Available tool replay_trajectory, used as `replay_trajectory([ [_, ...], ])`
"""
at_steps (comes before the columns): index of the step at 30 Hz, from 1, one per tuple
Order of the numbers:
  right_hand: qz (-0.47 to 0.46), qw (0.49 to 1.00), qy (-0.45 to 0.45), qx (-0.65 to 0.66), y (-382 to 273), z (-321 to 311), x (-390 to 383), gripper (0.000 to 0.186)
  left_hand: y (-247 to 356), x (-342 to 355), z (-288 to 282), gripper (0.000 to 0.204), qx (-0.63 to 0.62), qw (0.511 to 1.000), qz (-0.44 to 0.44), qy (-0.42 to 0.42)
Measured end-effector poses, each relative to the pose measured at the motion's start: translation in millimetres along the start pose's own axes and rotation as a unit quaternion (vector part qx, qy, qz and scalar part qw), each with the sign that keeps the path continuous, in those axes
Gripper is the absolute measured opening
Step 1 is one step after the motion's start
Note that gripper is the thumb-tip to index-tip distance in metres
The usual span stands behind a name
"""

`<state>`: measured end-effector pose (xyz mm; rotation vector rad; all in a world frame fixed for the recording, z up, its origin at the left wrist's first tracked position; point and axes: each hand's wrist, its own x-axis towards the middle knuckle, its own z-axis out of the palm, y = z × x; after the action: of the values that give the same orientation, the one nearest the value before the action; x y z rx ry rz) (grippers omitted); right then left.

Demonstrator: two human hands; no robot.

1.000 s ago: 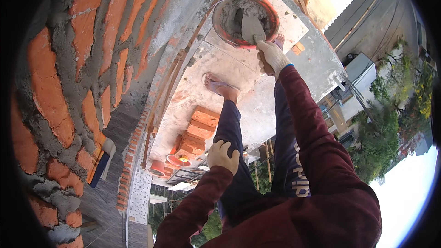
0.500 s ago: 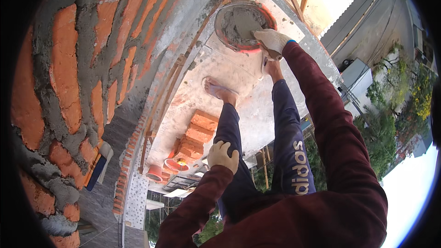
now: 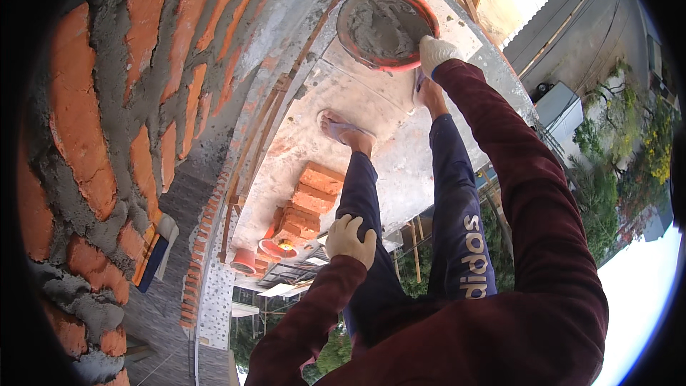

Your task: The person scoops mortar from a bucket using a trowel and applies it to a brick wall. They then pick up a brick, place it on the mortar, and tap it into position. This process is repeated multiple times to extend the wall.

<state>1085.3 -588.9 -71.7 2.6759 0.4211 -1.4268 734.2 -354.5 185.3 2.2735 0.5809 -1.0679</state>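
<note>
At the rim of a red bucket of grey mortar (image 3: 382, 25), my right hand (image 3: 437, 55) in a cream knit glove is closed; the trowel it gripped a moment earlier is hidden behind it or in the mortar. My left hand (image 3: 351, 239), in a matching glove, rests on my left knee with fingers apart, holding nothing. The bucket stands on a pale board (image 3: 461, 34) beyond my two feet in flip-flops (image 3: 345, 131). Orange bricks (image 3: 314, 193) are stacked beside my left leg.
A brick wall with wet mortar (image 3: 82, 129) fills the left, a float-like tool (image 3: 153, 251) near its lower part. Wooden battens (image 3: 268, 121) edge the pale platform (image 3: 271, 179). At right is a drop to rooftops, wires and trees (image 3: 607, 136). Smaller red containers (image 3: 245, 261) sit beyond the bricks.
My right hand has moved up and right along the bucket. The trowel blade, visible in the mortar a second ago, no longer shows. My left hand stays on my knee.
</note>
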Motion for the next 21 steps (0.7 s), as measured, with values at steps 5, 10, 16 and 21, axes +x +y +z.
replay_trajectory([
  [5, 0.044, 0.603, -0.275, 0.748, -31.7, 53.7, 50.1, 0.03, -0.1, 1.0, 0.2, 0.038, 0.018, 0.999, -0.009, -0.028],
  [10, -0.046, -0.042, -0.309, 0.949, -29.2, 26.3, 6.3, 0.031, 5.0, -0.4, -2.3, 0.038, 0.016, 1.0, 0.014, -0.002],
  [16, 0.041, 0.304, -0.226, 0.925, -21.5, -13.8, -85.4, 0.04, 13.4, 4.0, -6.6, 0.037, 0.017, 1.0, 0.004, -0.018],
  [21, 0.156, 0.775, -0.075, 0.608, -40.0, 37.3, -42.7, 0.039, 10.0, 3.1, -2.4, 0.036, 0.019, 1.0, -0.002, -0.02],
])
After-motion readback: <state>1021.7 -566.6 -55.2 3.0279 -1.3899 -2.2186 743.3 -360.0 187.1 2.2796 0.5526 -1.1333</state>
